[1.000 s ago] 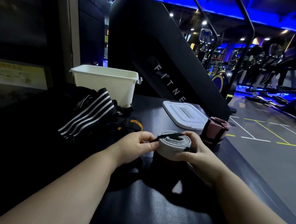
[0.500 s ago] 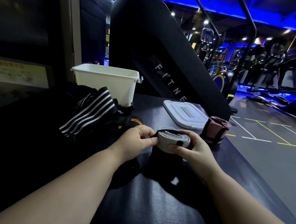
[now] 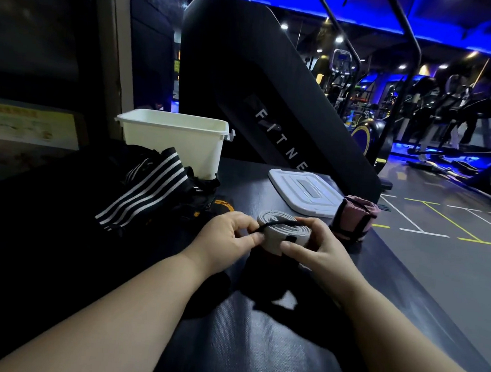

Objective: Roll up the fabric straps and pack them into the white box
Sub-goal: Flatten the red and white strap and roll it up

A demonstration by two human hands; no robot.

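Dim gym, black padded bench (image 3: 256, 346); white box (image 3: 171, 143) rear left. Left hand (image 3: 223, 239) pinches a black elastic loop (image 3: 278, 224) across the grey rolled strap (image 3: 275, 238) at mid-bench; right hand (image 3: 320, 256) clasps its side. Squeeze firmly until the loop seats centrally.

Two rolled straps (image 3: 275, 235) (image 3: 352, 219), one white box (image 3: 177, 147), one lid (image 3: 304, 194)

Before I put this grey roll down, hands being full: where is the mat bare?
The black mat lies bare between the white plastic box and the flat white lid, and along its near edge. Crowded: the black-and-white striped strap pile on the left, the pink rolled strap beside the lid on the right.
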